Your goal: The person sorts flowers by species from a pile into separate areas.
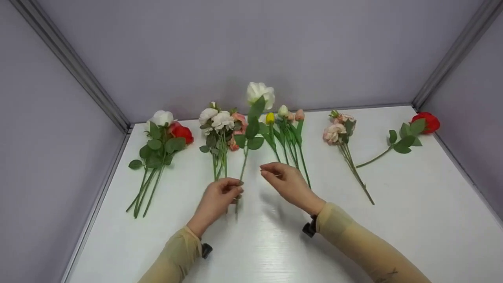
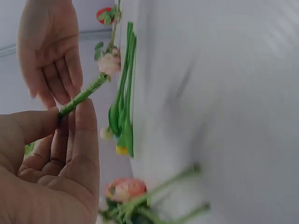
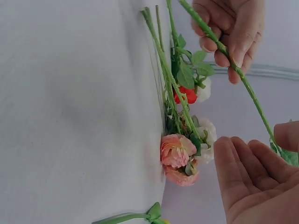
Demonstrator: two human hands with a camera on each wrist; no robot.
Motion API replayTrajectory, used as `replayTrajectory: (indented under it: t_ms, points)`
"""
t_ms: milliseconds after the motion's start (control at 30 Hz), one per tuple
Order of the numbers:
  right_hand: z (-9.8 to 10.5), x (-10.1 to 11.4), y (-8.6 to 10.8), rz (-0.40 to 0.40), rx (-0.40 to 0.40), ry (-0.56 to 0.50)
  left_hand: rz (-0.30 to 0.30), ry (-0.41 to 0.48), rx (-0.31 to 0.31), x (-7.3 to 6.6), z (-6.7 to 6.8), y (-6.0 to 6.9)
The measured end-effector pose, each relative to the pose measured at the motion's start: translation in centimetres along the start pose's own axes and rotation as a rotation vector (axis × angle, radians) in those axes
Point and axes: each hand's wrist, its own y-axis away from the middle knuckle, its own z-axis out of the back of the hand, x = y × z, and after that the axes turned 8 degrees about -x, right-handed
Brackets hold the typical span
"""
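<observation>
My left hand (image 1: 219, 198) pinches the green stem of a white rose (image 1: 260, 94) between thumb and fingers, with the bloom raised toward the back wall. Close by on the right, my right hand (image 1: 291, 184) hovers with loosely bent fingers and nothing in them. In the right wrist view the rose's stem (image 3: 254, 95) runs from the left hand down past my right thumb, apart from the fingers as the head view shows. Behind the left hand lies a bunch of white and pink flowers (image 1: 222, 121). Tulips (image 1: 299, 115) lie behind the right hand.
At the left of the white table (image 1: 118, 243) lies a bunch of white and red roses (image 1: 181, 133). Farther right are a pale pink flower spray (image 1: 335, 133) and a single red rose (image 1: 426, 122). Grey walls (image 1: 235, 47) enclose the back and sides.
</observation>
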Motion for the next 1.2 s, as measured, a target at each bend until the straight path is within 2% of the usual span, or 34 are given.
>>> replayTrajectory:
  t_ms: [67, 133, 300, 400, 467, 533, 633, 867, 1033, 1200]
  points:
    - [-0.8, 0.4, 0.2, 0.114, 0.036, 0.167, -0.023, -0.126, -0.078, 0.7, 2.9, -0.1]
    - [-1.6, 0.8, 0.4, 0.228, 0.076, 0.289, -0.029, -0.265, -0.151, 1.3, 6.0, 0.0]
    - [-3.6, 1.6, 0.3, 0.462, 0.143, 0.530, -0.034, -0.602, -0.285, 3.0, 13.2, 0.0]
    - [-4.8, 1.9, 0.3, 0.545, 0.183, 0.666, -0.021, -0.730, -0.335, 4.1, 16.3, -0.1]
    - [-5.6, 2.1, 0.2, 0.585, 0.207, 0.724, -0.001, -0.779, -0.348, 4.8, 17.8, -0.2]
    - [-6.5, 2.3, 0.2, 0.609, 0.225, 0.758, 0.018, -0.813, -0.353, 5.5, 18.8, -0.2]
    - [-7.6, 2.5, 0.2, 0.630, 0.246, 0.768, 0.032, -0.836, -0.365, 6.4, 19.5, -0.3]
    - [-8.7, 2.5, 0.0, 0.607, 0.291, 0.807, 0.033, -0.842, -0.414, 8.0, 19.7, -0.6]
    - [-9.0, 1.9, -0.4, 0.559, 0.315, 0.823, 0.052, -0.827, -0.405, 8.9, 19.8, -0.5]
    - [-9.3, 1.2, -0.4, 0.529, 0.345, 0.820, 0.064, -0.807, -0.402, 9.2, 19.8, -0.5]
